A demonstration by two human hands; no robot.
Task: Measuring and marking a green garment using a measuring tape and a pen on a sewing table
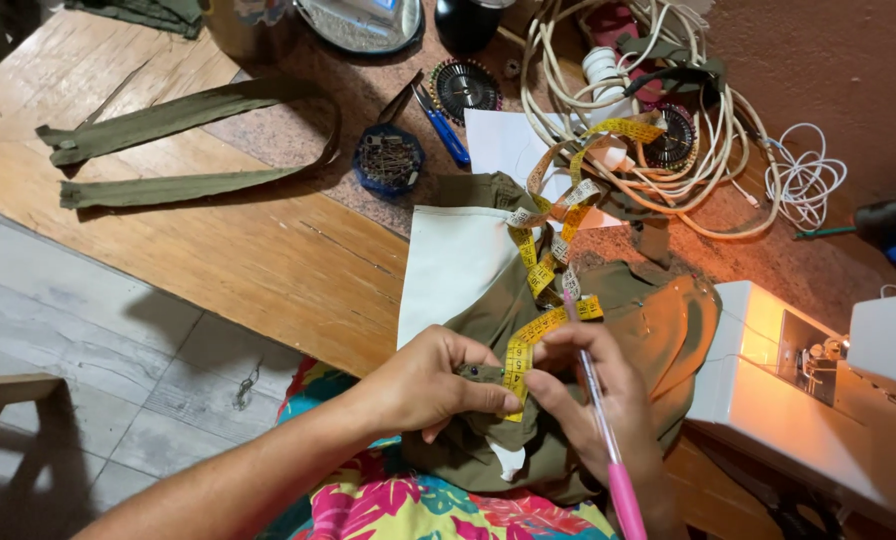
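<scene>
Both my hands work at lower centre: my left hand (430,385) pinches the soft olive fabric (608,320) and yellow tape measure (530,335); my right hand (593,390) grips a pink pen (608,440). It looks limp, so I hold the edge.

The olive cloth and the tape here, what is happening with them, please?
A person sits at a wooden table with an olive garment lying from the table into the lap. The left hand pinches a yellow measuring tape flat against the cloth. The right hand holds a pink pen beside the tape. A lit white sewing machine stands at the right, and a loose olive strip lies further up the table.
</scene>
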